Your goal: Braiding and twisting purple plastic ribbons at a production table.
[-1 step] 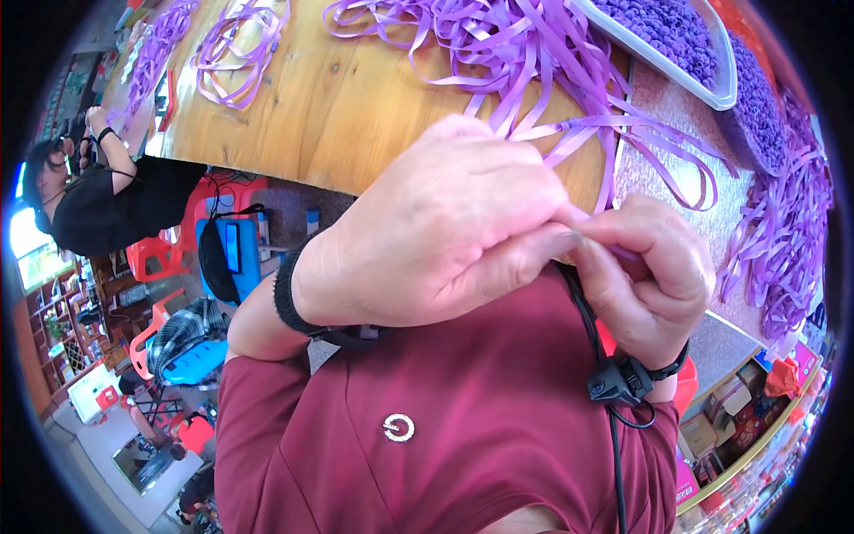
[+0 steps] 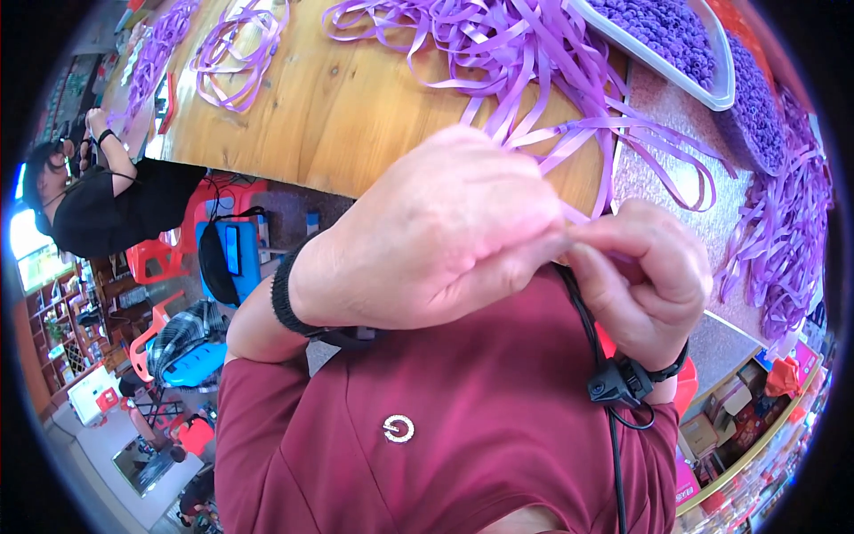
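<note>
My left hand (image 2: 436,233) is closed, its back turned up and its thumb pressed against the bent fingers. My right hand (image 2: 648,278) pinches with thumb and forefinger, meeting the left fingertips just above my shirt front. Both seem to grip a narrow purple ribbon (image 2: 576,214); only a short bit shows at the fingertips, and the rest of it is covered by the hands. Beyond them, a loose heap of purple ribbons (image 2: 507,44) lies on the wooden table (image 2: 329,107), with strands trailing toward my fingers.
A clear plastic tub (image 2: 725,89) of small purple pieces stands at the far right, beside a second purple pile (image 2: 754,125). More ribbons (image 2: 783,240) hang at the right. A coiled ribbon bundle (image 2: 238,53) lies far left. Another person (image 2: 98,196) sits left, near blue-backed chairs (image 2: 233,258).
My left hand has shifted slightly down and left. The right fingertips have drawn in a little, still meeting the left ones.
</note>
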Demonstrator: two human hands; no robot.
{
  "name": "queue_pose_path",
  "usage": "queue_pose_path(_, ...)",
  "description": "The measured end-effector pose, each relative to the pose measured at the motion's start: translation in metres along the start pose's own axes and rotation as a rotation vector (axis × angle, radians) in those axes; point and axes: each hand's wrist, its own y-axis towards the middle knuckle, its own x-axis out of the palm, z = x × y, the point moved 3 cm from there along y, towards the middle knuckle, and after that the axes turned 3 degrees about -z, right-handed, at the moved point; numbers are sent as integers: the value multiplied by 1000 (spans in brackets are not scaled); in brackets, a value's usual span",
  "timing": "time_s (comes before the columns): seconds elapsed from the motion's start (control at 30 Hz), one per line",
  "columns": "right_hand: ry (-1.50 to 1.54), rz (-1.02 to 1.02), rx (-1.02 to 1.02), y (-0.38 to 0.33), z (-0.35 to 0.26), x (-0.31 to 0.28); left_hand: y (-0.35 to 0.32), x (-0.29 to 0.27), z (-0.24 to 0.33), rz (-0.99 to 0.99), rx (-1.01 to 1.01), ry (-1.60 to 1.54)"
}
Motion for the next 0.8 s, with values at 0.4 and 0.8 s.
queue_pose_path(0.4,343,-49,-46,-17,0,-12,2,19,1,-71,67,-339)
queue_pose_path(0.8,1263,481,-4,-47,37,-154,-18,-18,-16,8,-426,-677)
